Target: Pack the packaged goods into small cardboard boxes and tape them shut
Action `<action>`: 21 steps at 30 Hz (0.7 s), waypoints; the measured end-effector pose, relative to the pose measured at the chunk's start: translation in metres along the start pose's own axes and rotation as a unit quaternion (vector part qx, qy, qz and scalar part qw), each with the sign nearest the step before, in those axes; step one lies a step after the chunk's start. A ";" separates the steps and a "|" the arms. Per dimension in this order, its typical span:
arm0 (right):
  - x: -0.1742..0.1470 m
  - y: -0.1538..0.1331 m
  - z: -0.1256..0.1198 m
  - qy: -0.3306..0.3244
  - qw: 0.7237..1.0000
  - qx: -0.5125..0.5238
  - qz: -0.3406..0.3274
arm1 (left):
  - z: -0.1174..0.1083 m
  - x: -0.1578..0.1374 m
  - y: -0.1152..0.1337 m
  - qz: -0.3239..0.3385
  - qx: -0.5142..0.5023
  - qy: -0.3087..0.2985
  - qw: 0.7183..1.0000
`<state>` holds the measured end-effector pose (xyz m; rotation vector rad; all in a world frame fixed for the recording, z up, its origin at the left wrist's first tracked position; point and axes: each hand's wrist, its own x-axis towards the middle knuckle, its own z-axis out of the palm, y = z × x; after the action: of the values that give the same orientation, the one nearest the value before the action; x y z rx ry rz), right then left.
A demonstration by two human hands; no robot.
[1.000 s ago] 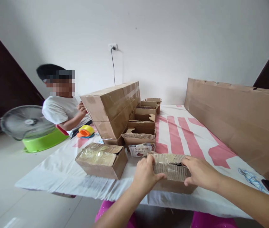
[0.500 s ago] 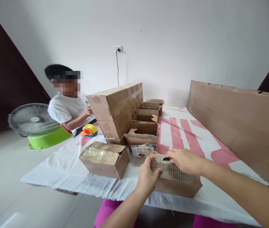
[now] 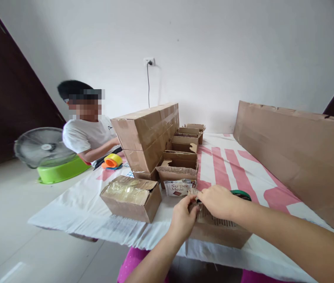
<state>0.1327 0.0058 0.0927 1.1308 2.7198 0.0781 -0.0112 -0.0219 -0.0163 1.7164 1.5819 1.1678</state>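
A brown cardboard box (image 3: 221, 234) with a ribbed corrugated top lies at the table's near edge. At its left end, my left hand (image 3: 183, 216) is closed in a pinch, with a shiny, clear-looking bit around the fingertips. What it pinches is too small to make out. My right hand (image 3: 217, 201) is closed over the box top, its fingertips meeting those of the left. A green loop handle (image 3: 241, 193) shows behind the right hand and a dark tip in front, like scissors mostly hidden under the palm. A "Su-per Meal" packet (image 3: 179, 188) stands just beyond.
A taped small box (image 3: 128, 196) sits left of my hands. Several open boxes (image 3: 177, 173) form a row beside stacked closed cartons (image 3: 146, 131). Tape rolls (image 3: 112, 160) lie near a seated person (image 3: 86, 135). A large cardboard panel (image 3: 296, 141) stands at the right; a fan (image 3: 46, 146) is left.
My left fingers have gone from spread on the box top to pinched. My right hand has moved left to meet them, and the green loop has come into view.
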 end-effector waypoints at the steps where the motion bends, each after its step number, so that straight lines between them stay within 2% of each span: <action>1: 0.000 -0.001 -0.001 -0.001 1.000 -0.003 0.000 | -0.002 0.002 0.000 0.005 0.003 -0.008 1.000; 5: -0.001 -0.001 -0.001 -0.003 1.000 -0.016 -0.003 | -0.001 0.010 0.004 0.021 0.037 -0.010 0.999; 10: 0.002 -0.001 0.004 -0.012 0.999 -0.035 -0.021 | 0.012 0.012 0.007 0.005 0.114 0.064 0.991; 16: 0.006 -0.007 0.012 -0.023 0.998 -0.055 -0.029 | 0.017 0.011 -0.004 0.006 0.106 0.085 0.991; 21: -0.003 -0.006 0.013 -0.054 0.996 -0.067 -0.031 | 0.022 0.009 -0.008 0.064 0.093 0.103 0.988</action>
<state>0.1330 -0.0014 0.0799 0.9851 2.6091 0.1821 0.0027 -0.0085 -0.0314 1.8908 1.7758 1.3332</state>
